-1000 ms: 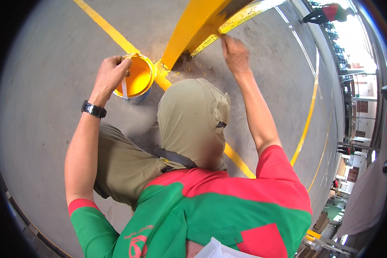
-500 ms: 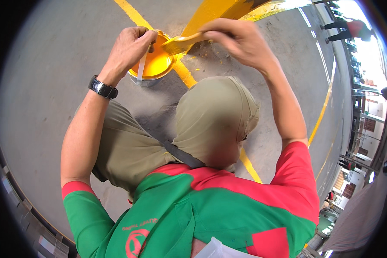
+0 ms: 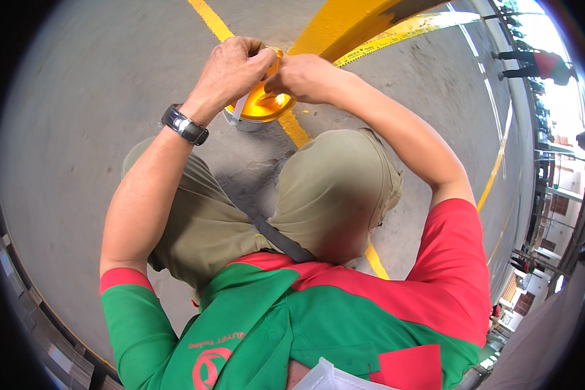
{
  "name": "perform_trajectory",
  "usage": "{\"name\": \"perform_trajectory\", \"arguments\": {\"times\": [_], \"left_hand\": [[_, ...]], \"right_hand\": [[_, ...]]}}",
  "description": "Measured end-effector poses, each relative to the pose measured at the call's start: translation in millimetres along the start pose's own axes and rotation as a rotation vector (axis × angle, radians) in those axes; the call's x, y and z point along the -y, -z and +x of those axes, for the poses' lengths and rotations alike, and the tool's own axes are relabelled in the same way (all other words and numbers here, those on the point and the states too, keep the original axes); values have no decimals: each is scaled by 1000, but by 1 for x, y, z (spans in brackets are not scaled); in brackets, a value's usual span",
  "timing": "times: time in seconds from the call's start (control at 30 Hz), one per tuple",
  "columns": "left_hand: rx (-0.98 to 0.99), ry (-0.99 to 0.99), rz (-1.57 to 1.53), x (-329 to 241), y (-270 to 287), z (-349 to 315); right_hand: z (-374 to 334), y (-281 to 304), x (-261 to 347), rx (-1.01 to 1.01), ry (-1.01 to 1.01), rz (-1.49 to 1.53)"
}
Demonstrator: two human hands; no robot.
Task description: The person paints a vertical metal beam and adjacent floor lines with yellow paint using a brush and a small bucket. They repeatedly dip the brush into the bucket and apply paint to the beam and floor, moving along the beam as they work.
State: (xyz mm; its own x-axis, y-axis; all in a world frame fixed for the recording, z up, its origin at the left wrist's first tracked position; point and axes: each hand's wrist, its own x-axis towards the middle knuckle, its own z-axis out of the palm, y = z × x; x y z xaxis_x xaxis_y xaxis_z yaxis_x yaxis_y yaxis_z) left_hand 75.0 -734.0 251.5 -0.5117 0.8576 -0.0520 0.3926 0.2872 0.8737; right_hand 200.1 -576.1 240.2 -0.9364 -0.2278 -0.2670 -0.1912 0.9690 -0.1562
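A small bucket of yellow paint (image 3: pixel 257 116) stands on the ground in front of me. My left hand (image 3: pixel 237 68) is closed at its far left rim, gripping the top of the pale bucket handle (image 3: pixel 239 108), which runs down the bucket's side. My right hand (image 3: pixel 309 77) is closed over the bucket's right rim, holding a paint-covered brush (image 3: pixel 268 100). The brush head points down into the bucket, at or in the paint. Its handle is mostly hidden by my fingers.
A yellow-painted post or beam (image 3: pixel 344 29) with a dark unpainted patch rises just beyond the bucket. Yellow printed tape (image 3: pixel 396 40) stretches right from it. Yellow lines (image 3: pixel 210 19) mark the grey floor. A person in red and dark clothing (image 3: pixel 546 66) is at far right.
My right hand has moved left and brought the brush from above the bucket's right rim down into the bucket. The left hand still grips the handle.
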Motion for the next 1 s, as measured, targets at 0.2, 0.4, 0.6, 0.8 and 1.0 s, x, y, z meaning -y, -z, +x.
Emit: {"name": "perform_trajectory", "arguments": {"times": [0.2, 0.4, 0.6, 0.8, 1.0], "left_hand": [[-8, -29, -96, -3, -4, 3], [-47, -61, -49, -1, -11, 4], [-58, -60, -7, -6, -7, 2], [-58, -57, -15, -7, -6, 5], [-75, -31, -143, -10, -8, 2]], "right_hand": [[-77, 14, 7, -446, -324, 714], [-110, -52, 11, -772, -670, 1281], [-106, -92, 8, -981, -733, 1730], [-99, -110, 7, -885, -919, 2010], [-118, -128, 3, -1076, -665, 2081]]}}
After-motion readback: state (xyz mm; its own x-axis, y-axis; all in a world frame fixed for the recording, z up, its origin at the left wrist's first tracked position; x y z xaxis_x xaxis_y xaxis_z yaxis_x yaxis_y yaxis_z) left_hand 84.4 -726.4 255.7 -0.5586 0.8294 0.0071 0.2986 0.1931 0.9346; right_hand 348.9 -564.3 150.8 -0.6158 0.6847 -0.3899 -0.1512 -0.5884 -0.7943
